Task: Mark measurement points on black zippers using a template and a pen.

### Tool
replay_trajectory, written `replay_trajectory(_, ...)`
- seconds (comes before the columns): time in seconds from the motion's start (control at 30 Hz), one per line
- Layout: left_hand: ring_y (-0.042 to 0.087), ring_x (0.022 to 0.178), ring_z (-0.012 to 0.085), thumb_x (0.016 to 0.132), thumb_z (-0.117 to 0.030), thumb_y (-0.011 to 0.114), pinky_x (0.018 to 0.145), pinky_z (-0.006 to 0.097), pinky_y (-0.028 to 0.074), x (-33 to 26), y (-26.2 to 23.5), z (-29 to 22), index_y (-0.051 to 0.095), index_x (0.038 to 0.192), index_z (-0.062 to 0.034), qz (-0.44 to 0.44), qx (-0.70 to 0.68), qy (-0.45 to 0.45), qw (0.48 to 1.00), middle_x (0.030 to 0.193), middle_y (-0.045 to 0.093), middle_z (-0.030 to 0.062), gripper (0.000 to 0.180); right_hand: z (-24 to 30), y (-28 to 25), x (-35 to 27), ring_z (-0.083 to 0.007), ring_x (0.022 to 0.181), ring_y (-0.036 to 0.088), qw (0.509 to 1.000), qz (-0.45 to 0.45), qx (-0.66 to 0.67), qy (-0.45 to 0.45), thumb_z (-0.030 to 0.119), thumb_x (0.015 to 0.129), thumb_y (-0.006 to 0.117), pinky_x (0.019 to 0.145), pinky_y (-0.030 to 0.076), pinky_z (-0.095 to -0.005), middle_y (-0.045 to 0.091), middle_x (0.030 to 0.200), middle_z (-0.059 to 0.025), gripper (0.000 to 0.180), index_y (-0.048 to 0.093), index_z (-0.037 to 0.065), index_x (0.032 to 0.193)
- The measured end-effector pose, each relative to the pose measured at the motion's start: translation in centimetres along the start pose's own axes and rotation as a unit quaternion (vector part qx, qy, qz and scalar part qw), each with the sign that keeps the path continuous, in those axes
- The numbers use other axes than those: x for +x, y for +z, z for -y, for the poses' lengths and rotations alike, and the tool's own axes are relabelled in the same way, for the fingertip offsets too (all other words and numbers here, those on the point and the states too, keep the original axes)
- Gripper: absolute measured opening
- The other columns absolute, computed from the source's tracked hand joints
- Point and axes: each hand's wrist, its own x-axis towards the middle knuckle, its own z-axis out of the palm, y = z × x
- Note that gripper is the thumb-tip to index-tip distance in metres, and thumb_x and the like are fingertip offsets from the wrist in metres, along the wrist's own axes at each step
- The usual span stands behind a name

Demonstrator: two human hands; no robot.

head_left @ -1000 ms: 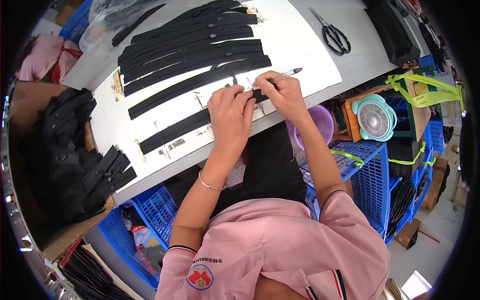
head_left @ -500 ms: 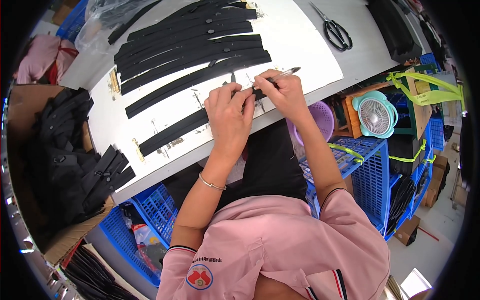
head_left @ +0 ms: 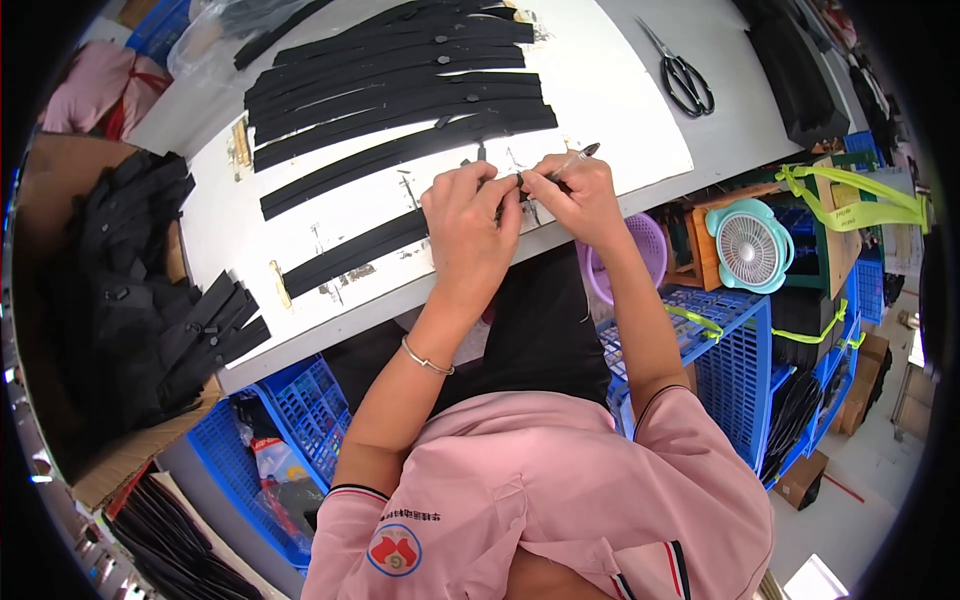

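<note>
Black strip [head_left: 355,252] lies flat on the white board [head_left: 640,130] nr its front edge, R end under both hands; fine two-handed work there seems to be the step, & the next move prob. calls for a steady hold. L hand [head_left: 468,218] has fingers bent over the strip (can't tell if they pinch it), R hand [head_left: 582,198] grasps a pen [head_left: 579,157], tip unclear. Strip looks long, narrow, matte, nearly straight.

black strip [head_left: 355,252] | white board [head_left: 625,135] | pink shirt [head_left: 570,460] | teal-and-white fan [head_left: 749,246] | purple basket [head_left: 652,250] | blue crate [head_left: 736,375]
</note>
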Motion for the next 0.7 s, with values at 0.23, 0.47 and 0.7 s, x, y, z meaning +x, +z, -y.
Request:
replay_trajectory(0.23,0.06,0.099,0.0228,0.08,-0.009,0.079,0.088,0.039,0.042,0.1,-0.2,0.4,0.079,0.094,-0.0085,-0.012,0.01,-0.017,1.0,0.103,0.068,0.0028,0.015,1.4,-0.4,0.5,-0.0197,0.065,0.066,0.999,0.038,0.006,0.001,0.009,0.09,0.071,0.063,0.05,-0.0318,0.072,0.073,-0.0094,0.015,0.074,-0.002,0.081)
replay_trajectory(0.47,0.051,0.127,0.0327,0.087,-0.009,0.07,0.107,0.056,0.032,-1.5,-1.8,-1.0,0.067,0.127,-0.0086,0.038,0.05,-0.008,0.998,0.135,0.057,0.0127,0.04,0.7,-1.5,-0.5,-0.0116,0.063,0.062,0.994,0.023,0.055,0.092,0.01,0.094,0.068,0.06,0.047,-0.0264,0.072,0.074,-0.007,0.017,0.073,-0.001,0.082)
replay_trajectory(0.7,0.035,0.148,0.0403,0.1,-0.021,0.062,0.117,0.07,0.018,-0.6,-2.9,0.9,0.057,0.141,-0.0016,0.153,0.049,-0.01,0.987,0.154,0.043,0.0219,0.046,-0.3,-1.3,-1.2,-0.0062,0.065,0.057,0.981,-0.1,0.14,0.092,0.011,0.1,0.063,0.061,0.044,-0.0212,0.071,0.079,-0.0039,0.017,0.071,0.0,0.089)
